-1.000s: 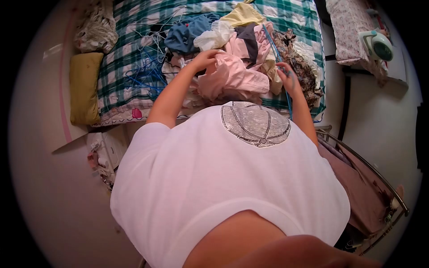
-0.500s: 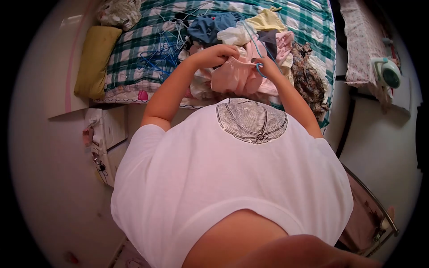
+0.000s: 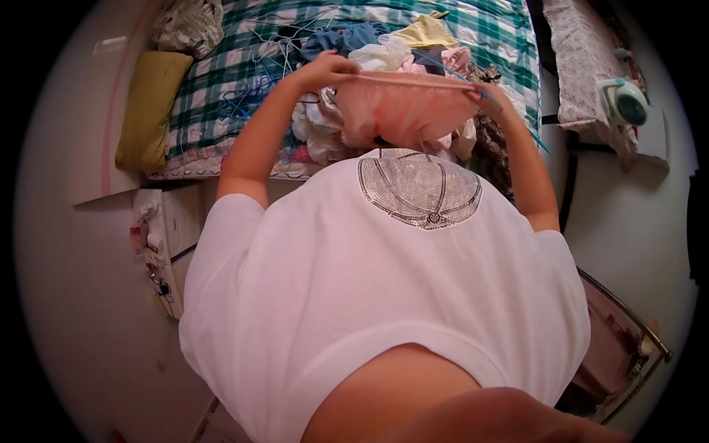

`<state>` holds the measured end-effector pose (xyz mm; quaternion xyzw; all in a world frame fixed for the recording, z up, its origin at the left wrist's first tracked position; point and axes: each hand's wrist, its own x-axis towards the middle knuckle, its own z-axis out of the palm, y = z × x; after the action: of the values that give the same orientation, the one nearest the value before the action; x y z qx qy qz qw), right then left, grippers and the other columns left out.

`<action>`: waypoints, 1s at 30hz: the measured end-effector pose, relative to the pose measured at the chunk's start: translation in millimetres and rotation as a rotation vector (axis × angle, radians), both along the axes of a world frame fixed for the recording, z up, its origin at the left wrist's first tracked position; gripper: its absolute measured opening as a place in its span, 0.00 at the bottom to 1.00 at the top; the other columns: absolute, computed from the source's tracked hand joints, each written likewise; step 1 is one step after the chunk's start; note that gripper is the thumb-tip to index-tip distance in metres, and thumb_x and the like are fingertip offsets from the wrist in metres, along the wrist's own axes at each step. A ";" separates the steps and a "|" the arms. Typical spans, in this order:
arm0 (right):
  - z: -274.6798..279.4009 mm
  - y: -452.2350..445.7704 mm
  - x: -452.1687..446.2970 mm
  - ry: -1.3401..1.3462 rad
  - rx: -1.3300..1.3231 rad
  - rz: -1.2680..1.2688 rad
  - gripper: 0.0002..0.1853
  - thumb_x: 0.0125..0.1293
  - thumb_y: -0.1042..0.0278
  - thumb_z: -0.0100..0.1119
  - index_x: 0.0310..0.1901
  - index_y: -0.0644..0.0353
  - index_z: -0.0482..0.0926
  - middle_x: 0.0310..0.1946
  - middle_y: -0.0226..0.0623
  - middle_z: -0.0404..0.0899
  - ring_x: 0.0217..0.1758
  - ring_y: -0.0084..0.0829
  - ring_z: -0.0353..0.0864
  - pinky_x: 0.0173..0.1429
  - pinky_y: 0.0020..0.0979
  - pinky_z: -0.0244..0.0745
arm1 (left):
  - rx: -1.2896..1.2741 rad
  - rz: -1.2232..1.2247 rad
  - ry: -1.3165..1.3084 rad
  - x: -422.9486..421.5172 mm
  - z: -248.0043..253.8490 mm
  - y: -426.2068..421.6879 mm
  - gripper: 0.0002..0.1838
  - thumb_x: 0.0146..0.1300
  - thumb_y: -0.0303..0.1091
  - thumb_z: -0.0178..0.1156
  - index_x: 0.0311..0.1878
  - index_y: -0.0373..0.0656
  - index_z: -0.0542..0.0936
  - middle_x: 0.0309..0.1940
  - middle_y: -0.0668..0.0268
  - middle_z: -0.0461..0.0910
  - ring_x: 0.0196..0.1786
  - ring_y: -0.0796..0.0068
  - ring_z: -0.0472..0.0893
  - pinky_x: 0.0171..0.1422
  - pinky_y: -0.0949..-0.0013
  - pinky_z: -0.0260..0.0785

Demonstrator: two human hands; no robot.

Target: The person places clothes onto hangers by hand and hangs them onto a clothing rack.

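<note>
A pink garment with a gathered, elastic-looking waistband (image 3: 406,111) is stretched sideways between my two hands. My left hand (image 3: 330,71) pinches one end of the waistband. At the other end my right hand (image 3: 490,97) grips the band, together with a thin blue clothes hanger (image 3: 541,143) that sticks out past the wrist. The garment's lower part hangs toward my body and covers some of the heap behind it. Close around it lie white clothes (image 3: 319,127), a blue garment (image 3: 341,40), a yellow garment (image 3: 422,32) and a dark patterned garment (image 3: 493,140).
Under the clothes is a bed with a green-and-white checked quilt (image 3: 221,81). Blue hangers (image 3: 247,97) and white hangers (image 3: 284,44) lie tangled to the left. An olive cushion (image 3: 151,111) sits at the left edge. A small green-and-white fan (image 3: 626,102) stands at the right.
My hands have moved apart, drawing the pink garment's waistband out straight. The blue hanger has turned with my right hand and now points outward to the right.
</note>
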<state>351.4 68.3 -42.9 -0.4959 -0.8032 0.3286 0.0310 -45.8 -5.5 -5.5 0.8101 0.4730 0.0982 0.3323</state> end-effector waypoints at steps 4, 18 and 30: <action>50.0 -0.7 17.0 0.271 0.073 -0.086 0.13 0.59 0.59 0.55 0.38 0.61 0.77 0.24 0.36 0.74 0.26 0.25 0.70 0.32 0.27 0.64 | 0.097 0.010 0.095 10.3 24.0 5.7 0.07 0.63 0.35 0.46 0.39 0.47 0.73 0.32 0.69 0.75 0.47 0.71 0.72 0.68 0.51 0.30; 51.5 -33.8 28.6 0.375 -0.027 -0.106 0.14 0.62 0.59 0.52 0.41 0.61 0.75 0.21 0.30 0.72 0.25 0.20 0.66 0.32 0.25 0.64 | 0.210 -0.054 -0.037 30.8 52.9 18.2 0.07 0.63 0.31 0.48 0.39 0.43 0.74 0.35 0.62 0.71 0.43 0.65 0.71 0.51 0.65 0.60; 80.7 -26.5 29.4 0.522 0.049 -0.163 0.15 0.61 0.63 0.56 0.20 0.60 0.69 0.14 0.24 0.66 0.18 0.14 0.59 0.22 0.21 0.53 | 0.120 -0.218 -0.017 37.7 63.6 -3.1 0.04 0.59 0.27 0.52 0.36 0.38 0.74 0.34 0.60 0.68 0.38 0.62 0.70 0.42 0.66 0.63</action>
<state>380.7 41.8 37.8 -0.4563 -0.7332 0.4225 0.2753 -8.1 -8.5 58.1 0.8743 0.3725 0.0966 0.2958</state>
